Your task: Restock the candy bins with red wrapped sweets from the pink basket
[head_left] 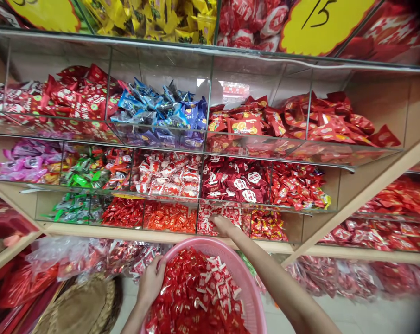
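Wrapped candies [185, 297], red ones and red-and-white ones, too many to count, heaped inside one pink basket [253, 278]. Two hands in view. Left hand [151, 280] at basket's left side, fingers clamped on rim. Right hand [224, 226] just beyond basket's far rim, over red-and-white candies [206, 227] in compartment of display rack [92, 231]; fingertips partly hidden, cannot tell whether apart or together. Two yellow price signs [328, 23] high above basket. One woven basket [107, 297] left of pink basket.
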`<act>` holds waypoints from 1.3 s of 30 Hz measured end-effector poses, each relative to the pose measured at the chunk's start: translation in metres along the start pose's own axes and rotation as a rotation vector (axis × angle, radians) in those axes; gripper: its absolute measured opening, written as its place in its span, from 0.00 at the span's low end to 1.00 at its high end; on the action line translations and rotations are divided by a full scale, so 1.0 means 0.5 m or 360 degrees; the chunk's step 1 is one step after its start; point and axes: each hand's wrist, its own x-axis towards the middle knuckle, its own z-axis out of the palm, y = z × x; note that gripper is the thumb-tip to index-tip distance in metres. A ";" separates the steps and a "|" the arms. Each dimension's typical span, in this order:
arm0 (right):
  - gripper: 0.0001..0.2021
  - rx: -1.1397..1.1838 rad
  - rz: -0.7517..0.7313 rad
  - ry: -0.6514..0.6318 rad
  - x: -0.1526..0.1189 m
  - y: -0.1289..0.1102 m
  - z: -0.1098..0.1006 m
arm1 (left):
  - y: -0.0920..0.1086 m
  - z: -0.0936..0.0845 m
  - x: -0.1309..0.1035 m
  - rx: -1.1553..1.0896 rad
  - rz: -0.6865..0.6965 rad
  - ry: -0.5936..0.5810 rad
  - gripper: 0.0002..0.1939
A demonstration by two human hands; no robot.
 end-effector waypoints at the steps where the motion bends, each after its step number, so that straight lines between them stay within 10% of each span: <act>1: 0.15 0.0002 0.0013 -0.0017 0.004 -0.001 0.002 | 0.001 0.000 0.000 -0.0016 0.0004 0.0003 0.21; 12: 0.04 0.0221 0.0158 0.0089 0.027 0.017 0.007 | 0.002 -0.001 0.000 -0.0100 0.0012 -0.0020 0.20; 26: 0.13 0.0180 0.0807 0.0046 0.008 -0.012 0.038 | 0.002 -0.001 0.000 -0.0101 0.0017 0.0004 0.20; 39: 0.14 0.0159 0.0736 -0.0118 0.029 -0.019 0.034 | 0.001 -0.001 0.000 -0.0112 0.0016 -0.0032 0.21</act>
